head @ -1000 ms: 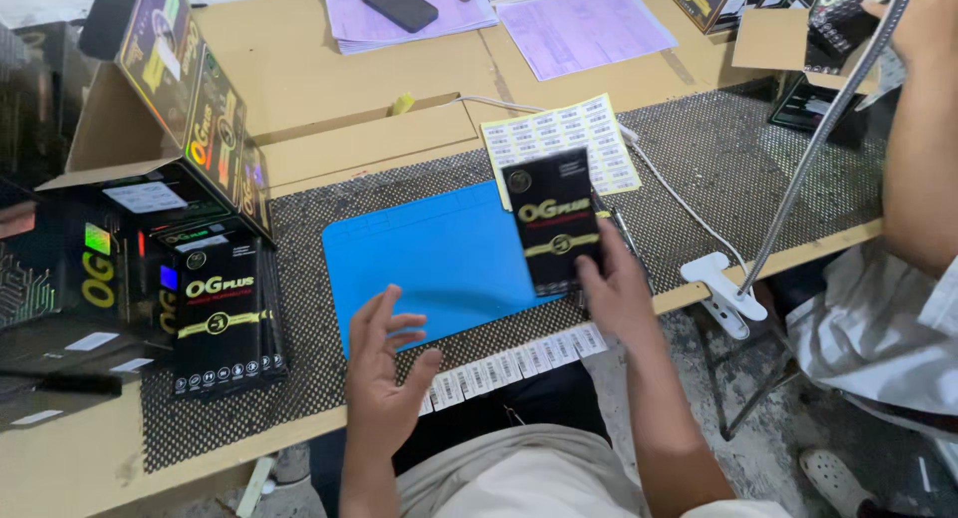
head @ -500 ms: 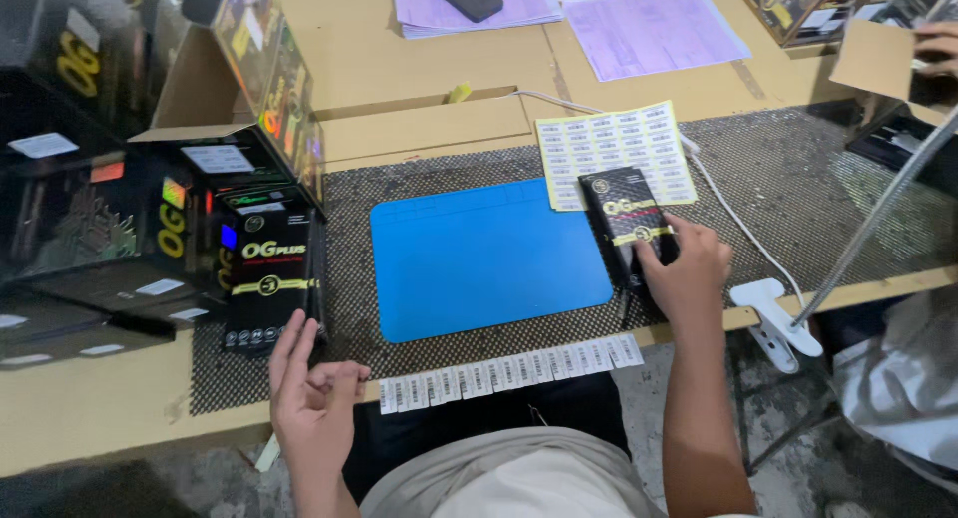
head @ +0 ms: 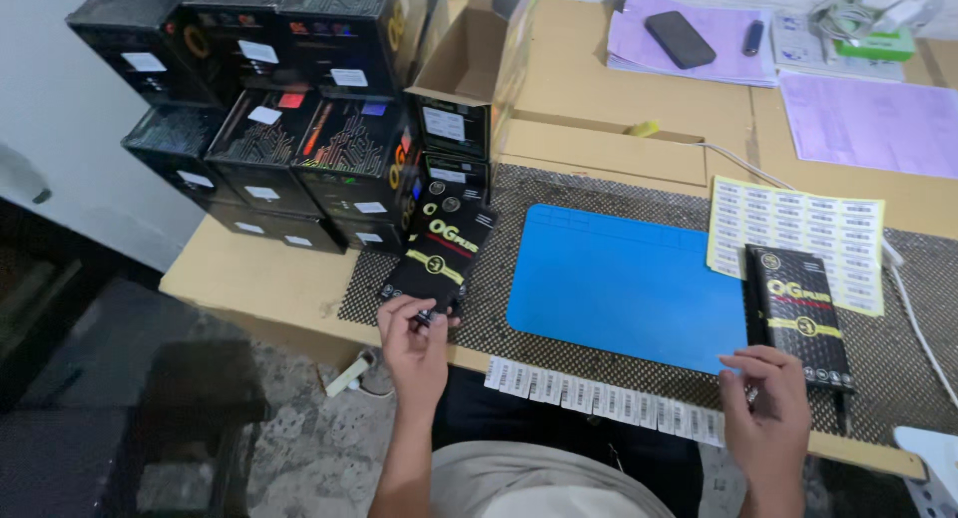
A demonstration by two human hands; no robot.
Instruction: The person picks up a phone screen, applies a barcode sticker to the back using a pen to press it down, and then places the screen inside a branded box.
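Observation:
My left hand grips the near end of a flat black packet that lies tilted on the dark woven mat, left of the blue work mat. A second flat black packet lies on the right side, overlapping a yellow sheet of small labels. My right hand rests at the near end of that packet, fingers curled on the mat's front edge. A long strip of barcode stickers runs along the table's near edge between my hands.
Stacks of black printed cartons stand at the left, with an open cardboard box beside them. Purple papers, a dark phone and cables lie at the back. A white cord crosses the right. The table edge drops off at left.
The view has swung left. My left hand moved from the table edge up to a black packet and took hold of it. My right hand slid off the right packet toward the near edge.

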